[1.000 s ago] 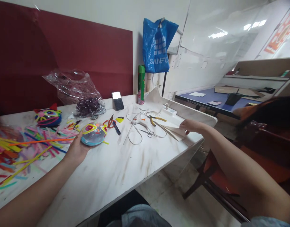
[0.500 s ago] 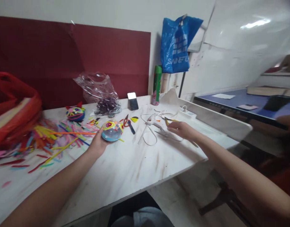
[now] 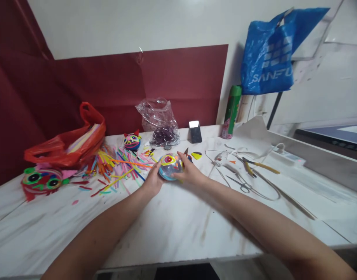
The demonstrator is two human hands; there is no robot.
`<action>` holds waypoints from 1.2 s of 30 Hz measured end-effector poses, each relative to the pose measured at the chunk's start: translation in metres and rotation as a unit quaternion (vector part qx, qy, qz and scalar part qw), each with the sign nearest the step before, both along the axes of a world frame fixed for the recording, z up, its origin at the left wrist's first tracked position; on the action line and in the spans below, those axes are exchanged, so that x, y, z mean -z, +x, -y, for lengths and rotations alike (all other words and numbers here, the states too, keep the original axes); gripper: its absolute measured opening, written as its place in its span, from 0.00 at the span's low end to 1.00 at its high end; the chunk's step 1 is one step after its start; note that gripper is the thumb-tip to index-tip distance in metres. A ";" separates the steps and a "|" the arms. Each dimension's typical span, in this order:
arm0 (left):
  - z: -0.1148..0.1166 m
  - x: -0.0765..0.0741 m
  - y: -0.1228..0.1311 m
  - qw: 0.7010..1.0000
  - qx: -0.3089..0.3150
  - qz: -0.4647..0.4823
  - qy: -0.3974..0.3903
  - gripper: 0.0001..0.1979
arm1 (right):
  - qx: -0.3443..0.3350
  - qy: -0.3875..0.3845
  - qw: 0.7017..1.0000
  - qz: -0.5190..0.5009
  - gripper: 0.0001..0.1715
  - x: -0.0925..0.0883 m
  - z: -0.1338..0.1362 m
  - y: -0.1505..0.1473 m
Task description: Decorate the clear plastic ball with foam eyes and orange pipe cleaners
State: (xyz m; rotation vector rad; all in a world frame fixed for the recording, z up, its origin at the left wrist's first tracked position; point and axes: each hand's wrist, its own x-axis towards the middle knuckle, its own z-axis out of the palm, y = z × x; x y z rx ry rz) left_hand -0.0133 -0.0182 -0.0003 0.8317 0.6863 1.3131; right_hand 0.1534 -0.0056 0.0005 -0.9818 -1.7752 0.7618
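Observation:
A round, clear ball (image 3: 168,170) with a blue lower part and a yellow-and-red eye is between my two hands, just above the table. My left hand (image 3: 154,182) grips its left side, fingers curled round it. On the opposite side my right hand (image 3: 190,172) holds it, fingers over the top right and thumb low in front. Behind my right hand lie a yellow-and-black piece (image 3: 197,155) and part of a pointed tool (image 3: 186,151), mostly hidden. Coloured pipe cleaners (image 3: 122,165) are spread to the left of my left hand.
On the right lie a white glue gun (image 3: 225,159), scissors (image 3: 239,183) and yellow-handled pliers (image 3: 261,166) among cords. A red bag (image 3: 58,149) and two decorated balls, one green-eyed (image 3: 41,181) and one red-eared (image 3: 132,140), are left. A phone (image 3: 195,132) leans behind.
My right hand has come left from beside the pliers and taken hold of the ball. The view has swung left, bringing the green-eyed ball into sight.

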 end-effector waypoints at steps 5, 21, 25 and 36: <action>-0.004 0.007 0.001 1.000 -0.006 -0.003 0.016 0.17 | -0.022 0.000 0.999 -0.047 0.58 0.023 0.000 0.005; 0.006 0.007 0.005 0.993 -0.072 -0.074 0.060 0.29 | -0.065 0.032 0.995 -0.069 0.56 0.033 -0.006 0.018; 0.007 0.004 0.005 0.994 -0.058 -0.075 0.057 0.30 | -0.072 0.037 0.994 -0.079 0.55 0.030 -0.005 0.019; 0.014 -0.020 0.005 0.984 -0.110 -0.138 0.014 0.25 | -0.207 -0.100 0.950 -0.212 0.48 0.016 0.002 0.018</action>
